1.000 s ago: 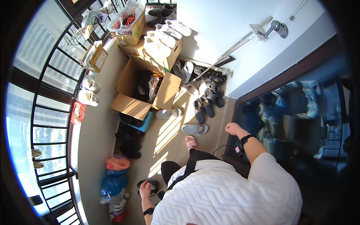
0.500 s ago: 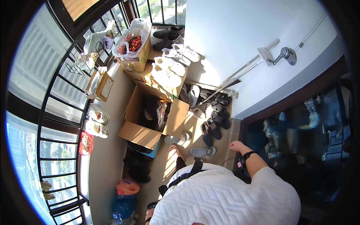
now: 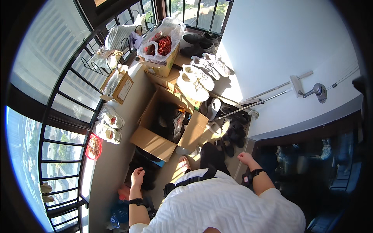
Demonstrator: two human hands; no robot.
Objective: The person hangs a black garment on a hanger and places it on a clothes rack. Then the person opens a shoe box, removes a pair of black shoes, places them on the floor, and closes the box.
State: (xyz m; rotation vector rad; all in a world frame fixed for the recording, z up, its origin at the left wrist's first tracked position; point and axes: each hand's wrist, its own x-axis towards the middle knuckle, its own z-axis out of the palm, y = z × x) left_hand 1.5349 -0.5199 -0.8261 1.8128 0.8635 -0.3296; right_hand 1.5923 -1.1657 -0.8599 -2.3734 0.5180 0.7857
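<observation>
My left hand (image 3: 137, 176) is raised on the left with its fingers loosely curled, and nothing shows in it. It is nearest the open cardboard box (image 3: 152, 142), whose flaps are folded outward; dark things and a clear plastic bag (image 3: 178, 125) lie inside. On the right, my right hand (image 3: 245, 158) is also closed, apart from anything, close to the dark glass door (image 3: 311, 167). Dark slippers (image 3: 228, 145) lie on the floor ahead of it. Each wrist carries a black band.
White shoes (image 3: 194, 84) and a bagged carton (image 3: 163, 66) stand on boxes at the back. White sneakers (image 3: 108, 132), a red bowl (image 3: 93, 146) and a small carton (image 3: 118, 89) line the left ledge. A squeegee pole (image 3: 256, 103) leans by the wall. A blue water jug (image 3: 118, 213) stands lower left.
My left hand has come up into view from the lower edge. My body has stepped forward, a dark-clothed leg now covering the grey slipper. The view has turned, shifting the boxes rightward.
</observation>
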